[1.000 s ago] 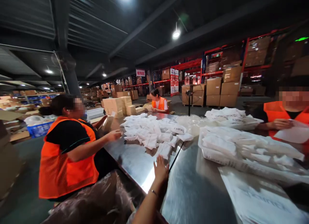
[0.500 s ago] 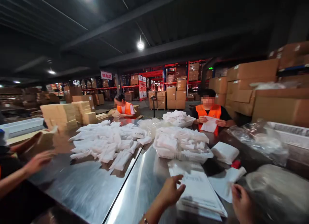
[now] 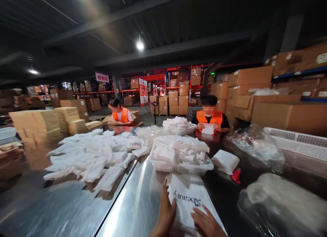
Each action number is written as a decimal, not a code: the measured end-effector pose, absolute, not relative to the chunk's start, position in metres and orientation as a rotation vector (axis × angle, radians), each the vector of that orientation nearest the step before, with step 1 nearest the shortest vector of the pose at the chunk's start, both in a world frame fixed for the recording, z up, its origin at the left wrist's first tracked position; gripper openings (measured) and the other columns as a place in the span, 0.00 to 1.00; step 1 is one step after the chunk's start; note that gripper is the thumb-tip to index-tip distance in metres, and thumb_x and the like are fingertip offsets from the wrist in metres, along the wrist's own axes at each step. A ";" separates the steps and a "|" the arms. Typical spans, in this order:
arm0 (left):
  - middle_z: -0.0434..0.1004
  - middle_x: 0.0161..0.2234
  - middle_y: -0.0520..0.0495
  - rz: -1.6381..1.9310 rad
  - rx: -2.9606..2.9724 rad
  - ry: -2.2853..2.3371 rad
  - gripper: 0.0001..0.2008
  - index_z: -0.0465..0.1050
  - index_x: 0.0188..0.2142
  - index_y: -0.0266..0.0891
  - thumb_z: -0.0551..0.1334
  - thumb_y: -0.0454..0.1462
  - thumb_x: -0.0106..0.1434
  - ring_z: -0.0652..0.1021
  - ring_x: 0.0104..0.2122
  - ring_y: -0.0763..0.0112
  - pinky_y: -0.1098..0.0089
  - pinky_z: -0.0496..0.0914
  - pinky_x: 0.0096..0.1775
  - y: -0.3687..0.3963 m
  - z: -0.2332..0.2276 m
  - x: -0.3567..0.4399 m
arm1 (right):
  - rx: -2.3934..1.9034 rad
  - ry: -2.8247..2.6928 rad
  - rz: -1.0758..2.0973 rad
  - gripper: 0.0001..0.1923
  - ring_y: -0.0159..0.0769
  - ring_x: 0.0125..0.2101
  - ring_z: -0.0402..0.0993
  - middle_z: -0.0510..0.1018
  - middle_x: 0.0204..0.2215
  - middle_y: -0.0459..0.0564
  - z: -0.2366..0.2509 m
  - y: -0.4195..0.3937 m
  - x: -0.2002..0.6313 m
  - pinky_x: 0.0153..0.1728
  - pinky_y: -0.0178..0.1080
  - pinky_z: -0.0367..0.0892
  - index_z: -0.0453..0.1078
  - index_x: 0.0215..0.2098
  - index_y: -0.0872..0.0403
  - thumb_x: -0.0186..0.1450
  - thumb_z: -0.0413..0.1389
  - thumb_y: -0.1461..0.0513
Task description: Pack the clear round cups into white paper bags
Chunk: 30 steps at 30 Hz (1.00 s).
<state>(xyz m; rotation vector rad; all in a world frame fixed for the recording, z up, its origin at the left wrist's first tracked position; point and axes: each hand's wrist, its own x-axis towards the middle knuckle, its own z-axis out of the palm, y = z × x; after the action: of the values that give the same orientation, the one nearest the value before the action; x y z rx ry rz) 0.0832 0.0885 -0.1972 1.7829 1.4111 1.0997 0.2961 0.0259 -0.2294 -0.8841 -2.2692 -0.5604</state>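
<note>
Both your left hand [image 3: 166,209] and right hand [image 3: 207,220], half open, grip unclear, are at the flat white plastic bag [image 3: 187,194] on the silvery metal table [image 3: 135,199], pointing lengthwise away, print inverted; your right has moved in.

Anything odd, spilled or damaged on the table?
No spill or damage stands out. Untidiest: loose white packets heaped at mixed angles, left of the filled white basket. One small red item sits by a lone packet, odd for its colour; can't tell what it is. The printed white bag looks fairly flat.
</note>
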 end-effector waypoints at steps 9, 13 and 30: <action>0.82 0.40 0.44 0.529 2.599 0.888 0.12 0.78 0.41 0.40 0.58 0.31 0.62 0.78 0.43 0.62 0.62 0.69 0.52 0.072 -0.175 0.076 | -1.070 -2.201 -0.511 0.16 0.36 0.45 0.78 0.82 0.39 0.48 -0.208 0.013 0.291 0.57 0.47 0.66 0.73 0.44 0.54 0.71 0.44 0.70; 0.81 0.32 0.42 0.405 2.654 0.904 0.12 0.79 0.31 0.37 0.56 0.30 0.64 0.79 0.34 0.63 0.68 0.70 0.40 0.072 -0.177 0.080 | -1.176 -2.194 -0.387 0.18 0.35 0.45 0.77 0.80 0.36 0.48 -0.209 0.009 0.289 0.59 0.48 0.63 0.72 0.39 0.54 0.68 0.43 0.73; 0.79 0.44 0.40 1.185 1.880 1.329 0.18 0.73 0.45 0.37 0.49 0.44 0.69 0.78 0.44 0.60 0.62 0.70 0.46 0.068 -0.162 0.064 | -1.220 -2.042 -0.146 0.04 0.38 0.34 0.78 0.79 0.32 0.46 -0.186 -0.005 0.286 0.54 0.52 0.69 0.68 0.38 0.51 0.65 0.53 0.63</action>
<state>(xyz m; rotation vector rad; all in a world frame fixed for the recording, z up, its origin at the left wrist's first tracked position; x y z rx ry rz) 0.0638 0.0682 -0.1615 1.8802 1.3292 1.1850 0.2859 -0.0047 -0.1858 -1.2196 -2.0423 -0.1465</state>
